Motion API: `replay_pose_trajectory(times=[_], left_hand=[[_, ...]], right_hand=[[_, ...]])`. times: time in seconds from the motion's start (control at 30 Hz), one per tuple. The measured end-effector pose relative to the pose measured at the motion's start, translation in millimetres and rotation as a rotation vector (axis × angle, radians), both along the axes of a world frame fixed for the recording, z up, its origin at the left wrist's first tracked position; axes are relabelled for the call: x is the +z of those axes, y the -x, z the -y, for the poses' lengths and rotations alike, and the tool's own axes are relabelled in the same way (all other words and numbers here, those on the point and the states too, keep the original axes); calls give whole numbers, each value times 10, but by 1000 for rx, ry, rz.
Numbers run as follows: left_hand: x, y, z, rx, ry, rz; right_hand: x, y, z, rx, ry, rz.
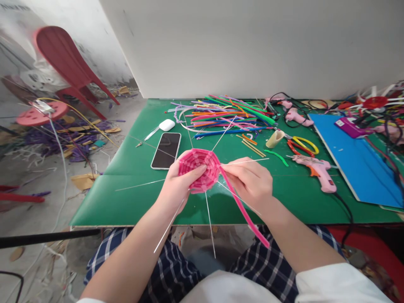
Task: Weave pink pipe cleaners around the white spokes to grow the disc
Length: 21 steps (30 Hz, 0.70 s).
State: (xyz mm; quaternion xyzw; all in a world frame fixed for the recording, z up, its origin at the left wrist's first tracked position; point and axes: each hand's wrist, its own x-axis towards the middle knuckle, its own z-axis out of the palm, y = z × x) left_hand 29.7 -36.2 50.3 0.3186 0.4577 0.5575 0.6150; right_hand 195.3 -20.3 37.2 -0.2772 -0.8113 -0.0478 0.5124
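A round disc of pink pipe cleaner [205, 156], wound in rings over thin white wires, is held above the table's front edge. Several wires [211, 225] stick out of it like spokes. My left hand [179, 181] grips the disc at its left side, thumb lying across its face. At the disc's right edge, my right hand [251, 181] pinches the pink pipe cleaner close to where it leaves the winding. From those fingers its loose tail [248, 216] hangs down to the right. The right fingertips also lie against one spoke wire.
Beyond the disc are a phone [166, 150], a white earphone case [167, 125] and a heap of coloured pipe cleaners [227, 115]. To the right lie pliers [303, 145], a pink glue gun [318, 170] with its cord and a blue board [353, 164].
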Motion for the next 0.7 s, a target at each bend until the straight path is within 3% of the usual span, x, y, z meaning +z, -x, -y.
replay_pose_trajectory(times=[0.43,0.7], left_hand=[[16,-28,11,-52,9,77],[-15,-31,6,-55,-1,63]], right_hand=[[71,44,92,61,316,-172],[24,0,42,-4,74,-14]])
